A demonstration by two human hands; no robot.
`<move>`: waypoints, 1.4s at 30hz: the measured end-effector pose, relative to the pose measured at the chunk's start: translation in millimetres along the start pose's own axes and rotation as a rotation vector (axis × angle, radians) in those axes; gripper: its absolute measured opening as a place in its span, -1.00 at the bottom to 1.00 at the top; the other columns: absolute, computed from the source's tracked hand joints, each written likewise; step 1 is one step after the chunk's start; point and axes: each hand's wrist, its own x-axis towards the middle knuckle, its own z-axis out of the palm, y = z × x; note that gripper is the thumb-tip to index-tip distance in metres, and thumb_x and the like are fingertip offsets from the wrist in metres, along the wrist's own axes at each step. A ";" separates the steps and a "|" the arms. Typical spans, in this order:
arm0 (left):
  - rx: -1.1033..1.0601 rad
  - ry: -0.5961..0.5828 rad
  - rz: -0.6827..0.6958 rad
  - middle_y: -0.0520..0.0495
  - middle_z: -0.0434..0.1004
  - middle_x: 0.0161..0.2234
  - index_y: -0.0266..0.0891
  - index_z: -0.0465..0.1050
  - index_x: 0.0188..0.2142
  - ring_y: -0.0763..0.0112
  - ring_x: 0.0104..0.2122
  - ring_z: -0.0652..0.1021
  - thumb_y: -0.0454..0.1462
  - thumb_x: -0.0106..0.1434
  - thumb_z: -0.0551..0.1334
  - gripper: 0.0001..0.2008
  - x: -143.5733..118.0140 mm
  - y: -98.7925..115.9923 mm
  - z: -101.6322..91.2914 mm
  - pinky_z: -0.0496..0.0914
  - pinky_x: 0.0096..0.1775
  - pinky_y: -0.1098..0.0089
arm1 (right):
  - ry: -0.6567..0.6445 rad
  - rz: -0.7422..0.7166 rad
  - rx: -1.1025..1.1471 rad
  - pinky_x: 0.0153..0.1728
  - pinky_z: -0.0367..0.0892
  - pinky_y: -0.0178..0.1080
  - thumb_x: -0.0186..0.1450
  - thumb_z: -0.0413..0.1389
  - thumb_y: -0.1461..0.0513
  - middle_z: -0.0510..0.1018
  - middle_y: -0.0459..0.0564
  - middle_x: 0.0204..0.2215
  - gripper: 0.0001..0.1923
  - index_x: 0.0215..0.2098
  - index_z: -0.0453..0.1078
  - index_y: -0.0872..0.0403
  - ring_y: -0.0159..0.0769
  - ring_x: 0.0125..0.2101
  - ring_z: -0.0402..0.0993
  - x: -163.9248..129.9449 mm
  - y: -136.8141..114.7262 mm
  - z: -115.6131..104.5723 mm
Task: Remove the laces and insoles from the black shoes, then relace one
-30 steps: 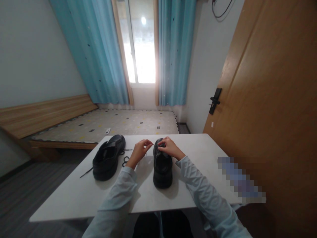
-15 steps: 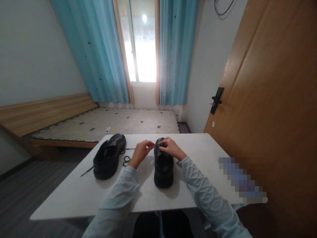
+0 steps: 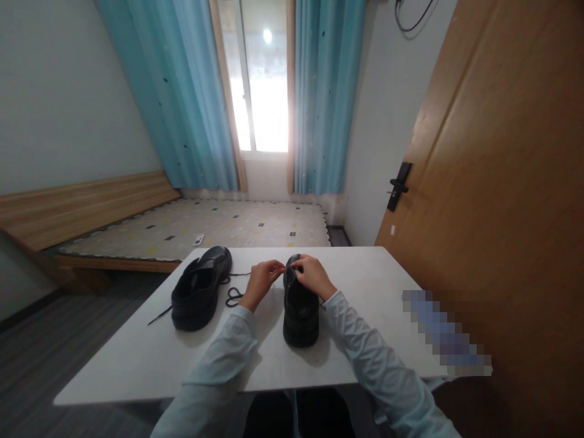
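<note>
On the white table (image 3: pixel 137 359), from left to right:

Left shoe (image 3: pixel 199 289): It is set flat on its sole, well apart from the hands. Its top is wide open. Its black lace (image 3: pixel 233 296) is left loose on the table beside it, so it looks untied.

Left hand (image 3: pixel 260 283): The fingers are curled in and pinched at the tips. Something thin is held there, most likely a lace end, but it is too small to be sure. The hand is kept just beside the right shoe's front.

Right shoe (image 3: pixel 300 310): It is stood flat with its toe pointed away, so the lace part can be reached.

Right hand (image 3: pixel 311 275): It is laid on the shoe's front, fingers bent and pinched close to the left fingertips.

Writing: No brand, label or words can be read on the shoes.
</note>
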 end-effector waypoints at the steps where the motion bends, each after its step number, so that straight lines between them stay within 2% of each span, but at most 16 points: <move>1: -0.016 -0.019 0.000 -0.03 0.62 -0.43 -0.17 0.56 -0.41 0.32 -0.40 0.58 -0.11 0.16 0.20 -0.77 0.3 0.1 -0.7 0.40 -0.32 0.40 | 0.003 0.008 -0.027 -0.22 0.30 -0.30 0.19 0.09 0.32 0.55 0.03 -0.31 -0.78 -0.27 0.57 0.04 -0.27 -0.30 0.45 -1.0 -2.1 0.1; 6: -0.056 -0.049 0.002 -0.03 0.62 -0.41 -0.18 0.56 -0.40 0.32 -0.39 0.58 -0.16 0.12 0.22 -0.81 1.2 0.8 -2.0 0.44 -0.30 0.39 | 0.018 0.046 -0.100 -0.30 0.30 -0.30 0.24 0.08 0.24 0.56 0.01 -0.28 -0.79 -0.27 0.57 -0.03 -0.27 -0.30 0.46 -4.1 -7.7 -0.9; 13: -0.119 0.010 0.010 -0.03 0.59 -0.41 -0.20 0.49 -0.37 0.36 -0.40 0.57 -0.13 0.13 0.23 -0.81 -0.1 -0.9 5.9 0.48 -0.33 0.38 | 0.075 0.058 -0.100 -0.23 0.29 -0.26 0.24 0.10 0.27 0.57 0.04 -0.28 -0.83 -0.31 0.56 0.00 -0.20 -0.21 0.44 -3.2 -4.5 6.5; 19: -0.148 -0.016 0.046 -0.03 0.56 -0.39 -0.20 0.48 -0.31 0.38 -0.37 0.56 -0.15 0.18 0.20 -0.81 0.1 -2.3 9.8 0.48 -0.25 0.35 | 0.112 0.105 -0.097 -0.26 0.26 -0.27 0.22 0.10 0.31 0.55 0.01 -0.31 -0.88 -0.38 0.49 0.02 -0.23 -0.25 0.41 -4.0 -5.8 8.5; 23: -0.155 -0.054 0.080 -0.09 0.51 -0.27 -0.18 0.49 -0.17 0.37 -0.29 0.54 -0.14 0.24 0.13 -0.73 0.1 1.5 13.6 0.48 -0.22 0.34 | 0.122 0.115 -0.138 -0.31 0.25 -0.28 0.24 0.08 0.31 0.52 0.03 -0.32 -0.89 -0.37 0.45 0.04 -0.25 -0.28 0.40 -4.5 -7.8 9.5; 27: -0.139 -0.056 0.109 -0.14 0.43 -0.21 -0.18 0.53 -0.18 0.32 -0.18 0.50 -0.11 0.26 0.10 -0.69 -0.2 7.1 15.0 0.48 -0.21 0.35 | 0.160 0.117 -0.135 -0.30 0.24 -0.26 0.25 0.06 0.28 0.49 0.05 -0.32 -0.91 -0.38 0.40 0.07 -0.23 -0.28 0.39 -5.3 -8.1 10.9; 32: -0.195 -0.059 0.098 -0.12 0.41 -0.20 -0.19 0.52 -0.20 0.34 -0.19 0.49 -0.10 0.27 0.09 -0.69 -0.8 10.3 16.1 0.49 -0.22 0.38 | 0.230 0.193 0.022 -0.27 0.24 -0.26 0.26 0.01 0.30 0.46 0.05 -0.33 -0.90 -0.40 0.34 0.08 -0.26 -0.30 0.37 -5.3 -3.7 10.3; 37: -0.205 -0.066 0.096 -0.13 0.42 -0.17 -0.21 0.49 -0.18 0.32 -0.16 0.48 -0.10 0.27 0.09 -0.69 -0.4 8.0 19.5 0.48 -0.21 0.36 | 0.349 0.249 0.312 -0.30 0.26 -0.27 0.21 0.05 0.30 0.46 -0.04 -0.43 -0.93 -0.45 0.31 0.09 -0.31 -0.40 0.37 -0.8 8.6 8.7; 42: -0.272 -0.067 0.112 -0.14 0.42 -0.16 -0.24 0.47 -0.21 0.32 -0.15 0.48 -0.10 0.26 0.10 -0.70 -0.7 11.6 19.8 0.45 -0.17 0.34 | 0.399 0.163 0.503 -0.32 0.30 -0.27 0.16 0.10 0.28 0.47 -0.06 -0.42 -0.96 -0.45 0.33 0.10 -0.32 -0.40 0.38 1.5 13.0 -1.4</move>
